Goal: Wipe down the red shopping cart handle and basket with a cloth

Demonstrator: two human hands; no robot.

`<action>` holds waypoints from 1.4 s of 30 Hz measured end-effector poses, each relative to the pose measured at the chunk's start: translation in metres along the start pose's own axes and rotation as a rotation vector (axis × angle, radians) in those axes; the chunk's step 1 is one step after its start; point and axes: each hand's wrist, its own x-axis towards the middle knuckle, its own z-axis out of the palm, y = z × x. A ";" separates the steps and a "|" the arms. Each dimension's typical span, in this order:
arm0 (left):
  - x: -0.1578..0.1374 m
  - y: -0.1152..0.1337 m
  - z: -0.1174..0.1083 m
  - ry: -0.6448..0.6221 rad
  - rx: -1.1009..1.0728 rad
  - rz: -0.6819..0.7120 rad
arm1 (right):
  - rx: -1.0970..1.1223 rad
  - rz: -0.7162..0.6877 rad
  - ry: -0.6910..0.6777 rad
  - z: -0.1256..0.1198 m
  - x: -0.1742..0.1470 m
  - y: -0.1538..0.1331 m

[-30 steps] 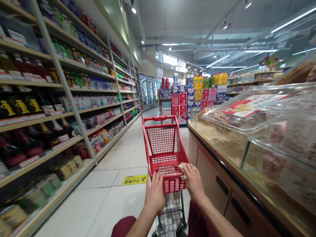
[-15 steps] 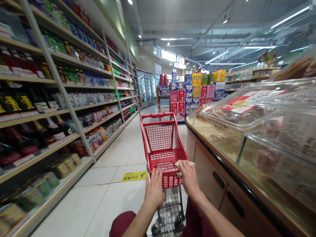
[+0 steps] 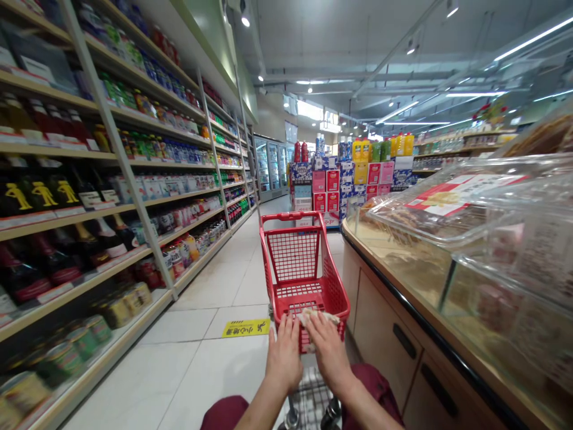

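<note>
Right in front of me stands a red plastic shopping cart [image 3: 301, 292] with grid walls. A pale, crumpled cloth [image 3: 332, 318] lies over its near rim, partly under my right hand [image 3: 330, 349], which presses and grips it there. My left hand [image 3: 285, 352] rests at the left part of the same near edge, fingers stretched out and holding nothing. The two hands are close together, with the fingertips pointing forward. Much of the near rim is hidden behind them.
Shelves of bottles and cans [image 3: 179, 170] line the left side. On the right is a wooden counter [image 3: 385, 292] with glass panels and packaged food trays [image 3: 425, 209]. Stacked drink cartons [image 3: 326, 194] stand ahead. A yellow floor sign [image 3: 246, 328] lies left of the cart.
My right hand has slid left along the near rim with the cloth, from the right corner towards my left hand. My left hand stays at the left part of the rim.
</note>
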 end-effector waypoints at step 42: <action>0.002 -0.001 0.002 0.057 -0.049 -0.001 | -0.026 0.301 -0.027 -0.017 0.008 0.023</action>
